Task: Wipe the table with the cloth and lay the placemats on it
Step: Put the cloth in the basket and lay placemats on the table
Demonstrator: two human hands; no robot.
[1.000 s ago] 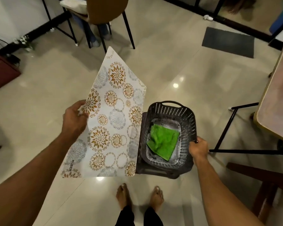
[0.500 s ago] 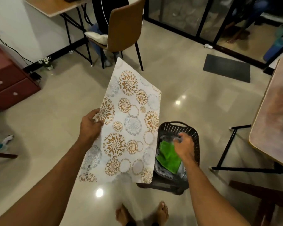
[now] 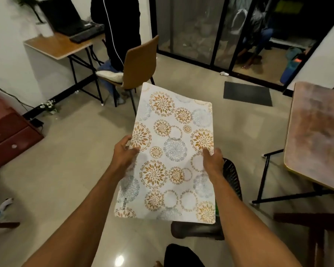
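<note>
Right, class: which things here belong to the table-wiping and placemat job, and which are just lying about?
Job: placemat, held by left hand and right hand; table; basket.
Lying about: chair, desk, laptop, doormat, drawers.

placemat: white, gold and grey floral circles | basket: black | table: mottled pinkish-brown

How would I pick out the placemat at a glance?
Start at the pinkish table on the right, then look left to mid-frame. There the left hand and right hand hold the placemat, the only white sheet printed with gold and grey flower circles.
</note>
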